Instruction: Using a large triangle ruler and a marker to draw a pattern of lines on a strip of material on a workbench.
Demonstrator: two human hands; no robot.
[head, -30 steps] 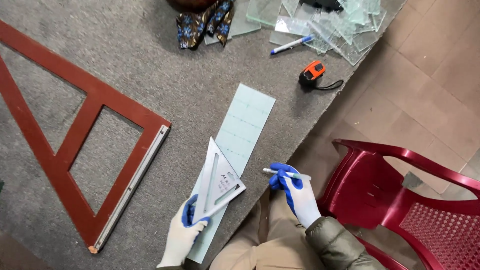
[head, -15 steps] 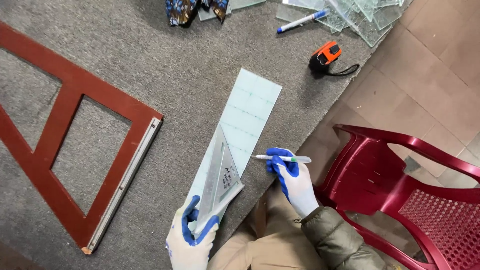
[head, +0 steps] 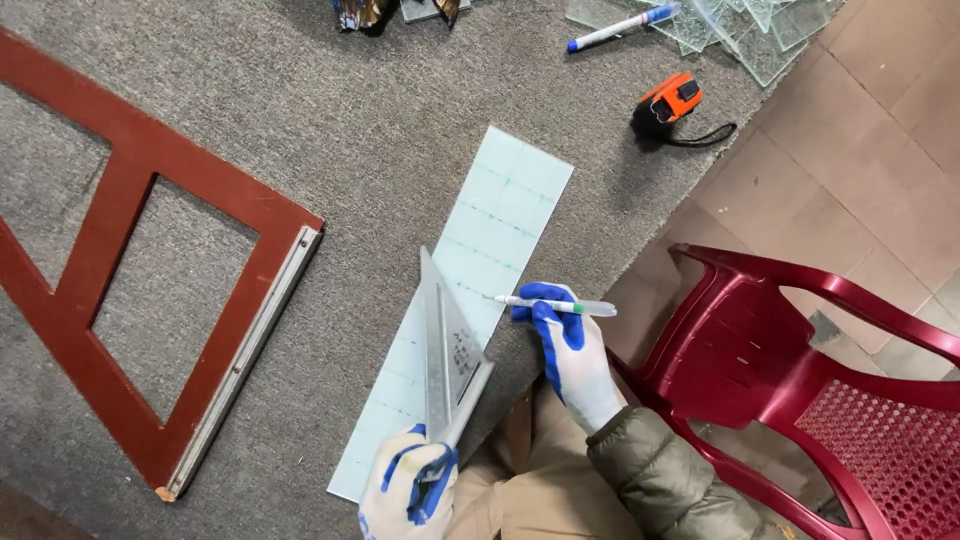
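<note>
**Pen at glass strip, square in left**

Your right hand (head: pixel 572 355) pinches a pen (head: pixel 555 304), tip toward the glass strip (head: pixel 480 270) just left of it. Your left hand (head: pixel 410 488) clamps the square (head: pixel 450 350), lying along the strip's long axis on the desk (head: pixel 400 130).

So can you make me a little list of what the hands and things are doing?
left hand: white-and-blue glove, holds metal triangular square
right hand: gloved, holds slim white pen
pen tip: at the pale green glass strip
surface: grey carpeted table
nearby: orange tape measure, red wooden frame, dark red plastic chair
</note>
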